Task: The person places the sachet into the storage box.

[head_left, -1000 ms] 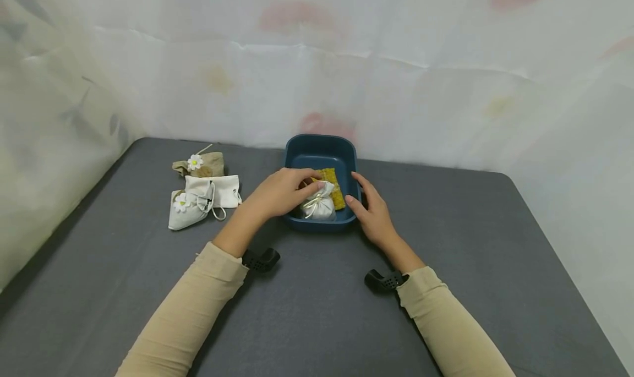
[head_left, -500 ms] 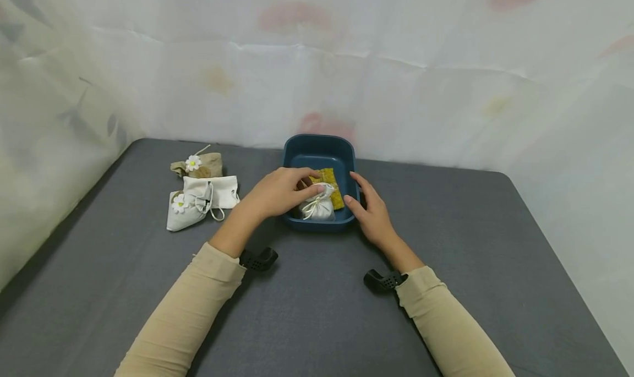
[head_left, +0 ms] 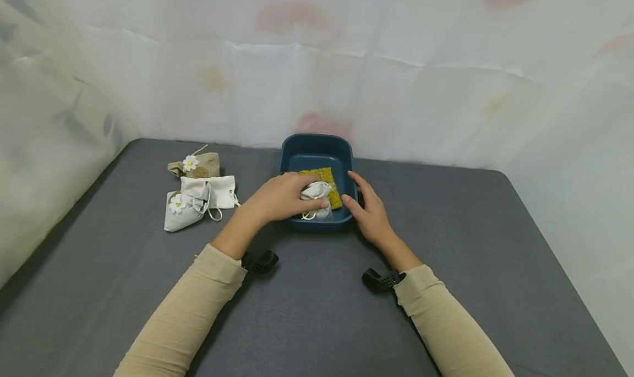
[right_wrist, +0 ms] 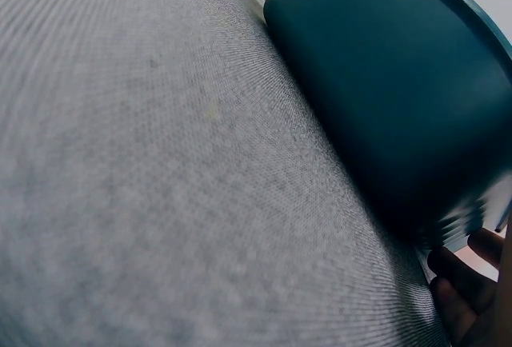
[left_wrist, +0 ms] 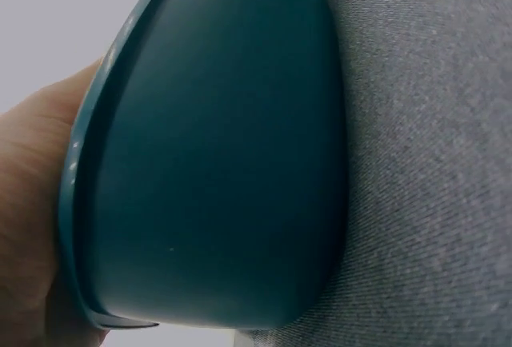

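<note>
A white drawstring pouch (head_left: 317,190) lies at the near left inside a dark blue plastic tub (head_left: 317,143). My left hand (head_left: 277,200) reaches over the tub's left rim and grips the pouch, thumb on the near side and fingers beyond. Beside the pouch shows a mustard-yellow patterned cloth piece (head_left: 334,194), partly covered by hand and pouch. At the tub's right wall my right hand (head_left: 372,214) holds the rim, thumb over it and fingers outside. In the left wrist view the tub's outer wall (left_wrist: 216,155) hides the pouch.
Left of the tub lie a tan pouch (head_left: 209,164) with a white daisy, a white daisy pouch (head_left: 183,218) and a plain white drawstring pouch (head_left: 225,191). A grey cloth (head_left: 317,316) covers the table; a printed curtain (head_left: 421,102) hangs behind.
My left thumb has moved nearer across the pouch, and the fingers now close round its neck. The pouch is turned slightly. My right hand stays at the rim.
</note>
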A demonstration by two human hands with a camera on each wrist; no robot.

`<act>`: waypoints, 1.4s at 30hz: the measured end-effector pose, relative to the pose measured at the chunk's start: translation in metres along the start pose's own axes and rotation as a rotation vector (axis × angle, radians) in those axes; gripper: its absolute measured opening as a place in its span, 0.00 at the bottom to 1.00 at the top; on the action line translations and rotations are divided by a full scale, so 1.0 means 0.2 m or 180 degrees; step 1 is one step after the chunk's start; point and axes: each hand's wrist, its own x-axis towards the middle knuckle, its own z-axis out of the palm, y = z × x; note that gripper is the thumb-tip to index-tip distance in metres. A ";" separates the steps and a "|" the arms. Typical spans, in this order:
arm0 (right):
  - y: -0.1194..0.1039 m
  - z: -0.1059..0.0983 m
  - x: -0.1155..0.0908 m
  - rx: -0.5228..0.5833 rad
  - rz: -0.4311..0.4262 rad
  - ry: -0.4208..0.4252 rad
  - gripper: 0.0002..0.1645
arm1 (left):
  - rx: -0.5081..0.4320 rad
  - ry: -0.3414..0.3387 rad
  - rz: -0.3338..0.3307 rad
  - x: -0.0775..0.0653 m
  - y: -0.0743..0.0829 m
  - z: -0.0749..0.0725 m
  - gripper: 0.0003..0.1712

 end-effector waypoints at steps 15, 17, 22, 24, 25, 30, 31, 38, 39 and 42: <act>-0.01 0.01 0.01 -0.0068 0.0055 -0.0011 0.35 | 0.0086 0.0020 -0.0109 0.01 -0.01 0.00 0.35; 0.00 0.01 0.01 -0.0062 0.0043 -0.0009 0.35 | 0.0096 0.0025 -0.0103 0.01 -0.01 0.01 0.35; 0.00 0.01 0.01 -0.0050 0.0029 -0.0008 0.35 | 0.0115 0.0043 -0.0097 0.00 -0.01 0.01 0.34; 0.00 0.01 0.01 -0.0036 0.0020 -0.0011 0.35 | 0.0120 0.0048 -0.0102 0.00 -0.01 0.01 0.33; 0.00 0.01 0.01 -0.0031 0.0017 -0.0012 0.35 | 0.0121 0.0051 -0.0101 0.00 -0.01 0.01 0.32; 0.00 0.01 0.01 -0.0024 0.0010 -0.0009 0.35 | 0.0121 0.0055 -0.0115 0.00 0.00 0.01 0.30; 0.00 0.01 0.01 -0.0028 0.0012 -0.0007 0.35 | 0.0126 0.0052 -0.0124 0.01 0.00 0.01 0.30; 0.01 0.00 0.00 -0.0041 0.0000 0.0010 0.36 | 0.0219 0.0005 -0.0189 0.01 0.01 0.02 0.29; 0.01 0.01 0.00 -0.0042 0.0002 0.0012 0.36 | 0.0235 0.0001 -0.0187 0.01 0.01 0.03 0.28; 0.00 0.01 0.00 -0.0041 0.0017 0.0009 0.36 | 0.0263 -0.0010 -0.0190 0.01 0.01 0.03 0.28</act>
